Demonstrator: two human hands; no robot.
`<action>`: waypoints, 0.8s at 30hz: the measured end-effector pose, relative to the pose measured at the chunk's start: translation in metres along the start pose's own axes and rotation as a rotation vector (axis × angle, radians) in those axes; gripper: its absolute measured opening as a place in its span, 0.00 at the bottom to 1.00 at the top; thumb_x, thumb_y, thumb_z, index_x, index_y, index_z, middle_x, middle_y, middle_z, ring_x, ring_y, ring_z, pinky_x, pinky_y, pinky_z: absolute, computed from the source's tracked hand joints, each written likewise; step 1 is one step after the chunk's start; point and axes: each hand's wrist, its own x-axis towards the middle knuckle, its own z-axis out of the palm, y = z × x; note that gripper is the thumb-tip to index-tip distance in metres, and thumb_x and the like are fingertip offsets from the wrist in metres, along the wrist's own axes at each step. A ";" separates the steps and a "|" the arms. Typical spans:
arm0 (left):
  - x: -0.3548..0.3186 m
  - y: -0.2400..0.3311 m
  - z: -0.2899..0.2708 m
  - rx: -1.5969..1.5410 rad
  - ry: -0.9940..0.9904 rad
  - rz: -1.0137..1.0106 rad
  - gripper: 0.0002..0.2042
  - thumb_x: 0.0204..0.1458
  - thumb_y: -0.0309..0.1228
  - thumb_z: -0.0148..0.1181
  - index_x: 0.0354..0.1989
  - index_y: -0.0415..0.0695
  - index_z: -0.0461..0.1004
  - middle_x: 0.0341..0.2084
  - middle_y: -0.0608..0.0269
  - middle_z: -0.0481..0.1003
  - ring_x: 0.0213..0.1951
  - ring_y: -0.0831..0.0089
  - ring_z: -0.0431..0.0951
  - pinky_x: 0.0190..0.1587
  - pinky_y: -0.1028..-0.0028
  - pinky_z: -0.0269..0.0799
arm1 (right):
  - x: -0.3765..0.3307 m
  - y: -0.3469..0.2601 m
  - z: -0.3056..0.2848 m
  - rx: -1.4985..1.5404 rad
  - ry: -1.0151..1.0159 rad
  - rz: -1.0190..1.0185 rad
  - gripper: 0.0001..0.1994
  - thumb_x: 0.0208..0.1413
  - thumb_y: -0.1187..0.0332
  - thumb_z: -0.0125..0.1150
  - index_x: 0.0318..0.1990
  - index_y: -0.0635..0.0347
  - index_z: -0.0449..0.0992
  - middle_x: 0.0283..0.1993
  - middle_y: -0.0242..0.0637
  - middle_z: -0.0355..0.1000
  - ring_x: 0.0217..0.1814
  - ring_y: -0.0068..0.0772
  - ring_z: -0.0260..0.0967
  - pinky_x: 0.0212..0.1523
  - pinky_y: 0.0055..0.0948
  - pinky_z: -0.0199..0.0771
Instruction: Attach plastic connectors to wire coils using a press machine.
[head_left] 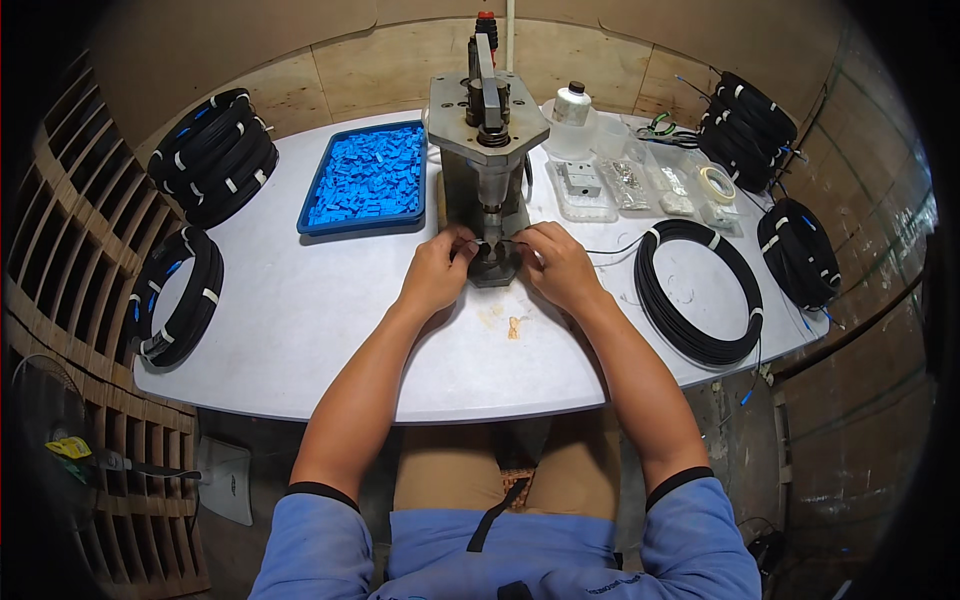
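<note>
A metal bench press (490, 150) stands on the table straight ahead of me, its ram pointing down at a small base. At the left of that base my left hand (437, 268) is closed in a pinch on something small and dark, too small to name. From the other side my right hand (556, 262) pinches a thin black cable (612, 252) close to the press tip. The cable runs right to a large black cable coil (697, 290) lying on the table. What lies between my fingertips under the ram is mostly hidden.
Left of the press sits a dark blue tray (312, 222) full of small blue plastic pieces. Stacked cable coils (215, 158) stand far left, others (745, 135) far right. A white bottle (572, 104), bags of small parts (630, 185) and a tape roll (716, 184) lie back right.
</note>
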 end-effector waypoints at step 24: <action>0.000 0.002 -0.001 0.019 -0.005 -0.008 0.09 0.60 0.30 0.60 0.45 0.38 0.78 0.35 0.46 0.83 0.38 0.55 0.84 0.44 0.64 0.77 | 0.000 0.001 0.001 -0.002 0.011 -0.002 0.14 0.48 0.79 0.63 0.44 0.57 0.81 0.41 0.38 0.77 0.45 0.45 0.74 0.46 0.39 0.77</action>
